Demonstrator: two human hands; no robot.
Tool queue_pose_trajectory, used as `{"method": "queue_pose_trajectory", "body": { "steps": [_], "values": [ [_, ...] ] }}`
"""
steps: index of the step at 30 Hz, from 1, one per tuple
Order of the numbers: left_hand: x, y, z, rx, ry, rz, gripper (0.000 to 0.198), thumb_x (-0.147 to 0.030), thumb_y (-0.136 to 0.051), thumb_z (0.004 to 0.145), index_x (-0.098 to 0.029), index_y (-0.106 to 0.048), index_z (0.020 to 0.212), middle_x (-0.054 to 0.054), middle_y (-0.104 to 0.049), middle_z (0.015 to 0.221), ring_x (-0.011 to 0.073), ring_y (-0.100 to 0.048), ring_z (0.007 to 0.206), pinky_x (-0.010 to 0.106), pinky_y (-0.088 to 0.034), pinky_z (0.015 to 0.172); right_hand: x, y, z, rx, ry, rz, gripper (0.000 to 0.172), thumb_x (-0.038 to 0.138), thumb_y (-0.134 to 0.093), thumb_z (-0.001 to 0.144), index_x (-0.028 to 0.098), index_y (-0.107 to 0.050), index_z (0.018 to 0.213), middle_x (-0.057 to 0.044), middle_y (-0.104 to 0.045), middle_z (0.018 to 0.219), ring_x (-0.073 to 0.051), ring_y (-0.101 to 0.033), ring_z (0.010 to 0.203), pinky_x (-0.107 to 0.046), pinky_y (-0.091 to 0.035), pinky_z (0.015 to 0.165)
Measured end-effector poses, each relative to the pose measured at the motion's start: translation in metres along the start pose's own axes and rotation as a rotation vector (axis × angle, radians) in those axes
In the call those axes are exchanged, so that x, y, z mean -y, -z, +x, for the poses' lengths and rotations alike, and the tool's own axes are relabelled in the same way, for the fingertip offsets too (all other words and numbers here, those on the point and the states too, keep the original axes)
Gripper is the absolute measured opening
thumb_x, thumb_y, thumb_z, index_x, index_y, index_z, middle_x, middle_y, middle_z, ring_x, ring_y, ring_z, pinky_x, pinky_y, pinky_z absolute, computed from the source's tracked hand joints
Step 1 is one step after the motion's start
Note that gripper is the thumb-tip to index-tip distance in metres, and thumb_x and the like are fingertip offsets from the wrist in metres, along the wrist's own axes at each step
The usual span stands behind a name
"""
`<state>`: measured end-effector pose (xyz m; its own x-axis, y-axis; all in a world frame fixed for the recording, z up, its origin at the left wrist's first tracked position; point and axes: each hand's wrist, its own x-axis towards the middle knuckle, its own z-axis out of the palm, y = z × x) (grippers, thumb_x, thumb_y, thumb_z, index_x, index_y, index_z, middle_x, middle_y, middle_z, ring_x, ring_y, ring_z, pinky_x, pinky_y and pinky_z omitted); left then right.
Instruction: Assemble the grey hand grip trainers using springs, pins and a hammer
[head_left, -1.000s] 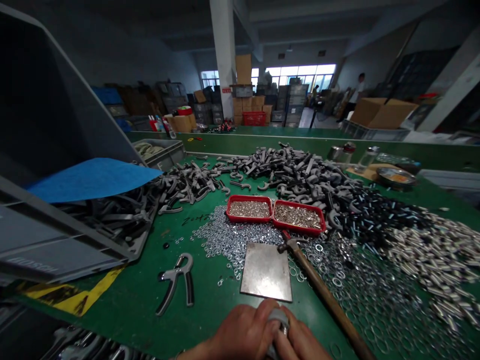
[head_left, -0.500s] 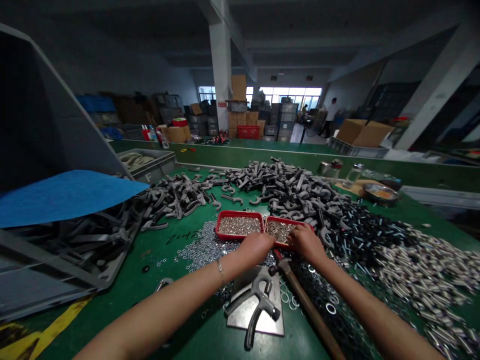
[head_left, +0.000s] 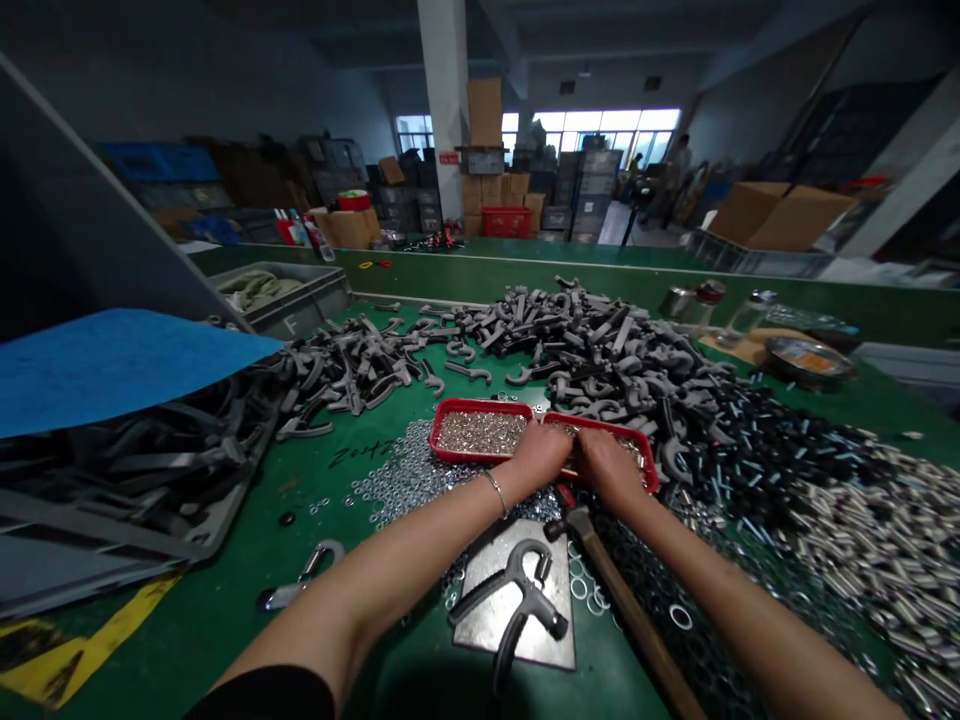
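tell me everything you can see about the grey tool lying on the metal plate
The grey tool has a hooked top, a shiny metal piece by the hook, two splayed legs with darker parts, and a black-tipped end. Its body looks plastic. It lies on the metal plate, one leg past the near edge; nothing grips it.

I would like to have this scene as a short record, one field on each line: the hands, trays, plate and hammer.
Left hand: at the left end of the right red tray; the hand hides its fingertips
Right hand: beside it, over the same tray
Held pieces: cannot tell
Left red tray: small metal pieces inside
Metal plate: one gray-and-black hand grip lies on it
Hammer: wooden handle, right of the plate
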<state>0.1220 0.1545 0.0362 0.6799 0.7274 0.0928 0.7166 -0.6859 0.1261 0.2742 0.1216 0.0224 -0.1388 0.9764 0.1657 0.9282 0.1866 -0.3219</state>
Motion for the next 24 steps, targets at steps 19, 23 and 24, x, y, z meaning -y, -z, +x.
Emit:
{"method": "queue_pose_trajectory", "body": {
  "steps": [19, 23, 24],
  "values": [
    [-0.017, 0.014, -0.083, -0.316, 0.14, -0.651, 0.016, -0.019, -0.053, 0.094, -0.019, -0.067, 0.103, 0.003, -0.073, 0.102, 0.017, -0.067, 0.097, 0.027, -0.05, 0.088, 0.06, -0.003, -0.117, 0.22, 0.001, 0.143, 0.016, 0.026, -0.047, 0.094, 0.02, -0.061, 0.088, -0.007, -0.07, 0.089, -0.02, -0.066, 0.081, -0.026, -0.044, 0.07],
    [-0.023, 0.002, -0.148, -0.311, 0.256, -0.793, 0.015, -0.023, -0.052, 0.094, -0.016, -0.065, 0.094, 0.002, -0.072, 0.083, 0.0161, -0.069, 0.072, 0.024, -0.052, 0.067, 0.068, 0.003, -0.111, 0.278, 0.062, -0.026, 0.015, 0.022, -0.049, 0.093, 0.018, -0.063, 0.09, -0.011, -0.071, 0.089, -0.023, -0.068, 0.08, -0.027, -0.043, 0.068],
    [-0.025, -0.002, -0.161, -0.305, 0.301, -0.832, 0.015, -0.024, -0.053, 0.093, -0.016, -0.065, 0.091, 0.002, -0.071, 0.081, 0.0164, -0.068, 0.071, 0.025, -0.051, 0.066, 0.071, 0.004, -0.109, 0.295, 0.086, -0.065, 0.015, 0.019, -0.05, 0.093, 0.017, -0.064, 0.091, -0.012, -0.072, 0.09, -0.024, -0.069, 0.081, -0.028, -0.043, 0.069]
  ]
}}
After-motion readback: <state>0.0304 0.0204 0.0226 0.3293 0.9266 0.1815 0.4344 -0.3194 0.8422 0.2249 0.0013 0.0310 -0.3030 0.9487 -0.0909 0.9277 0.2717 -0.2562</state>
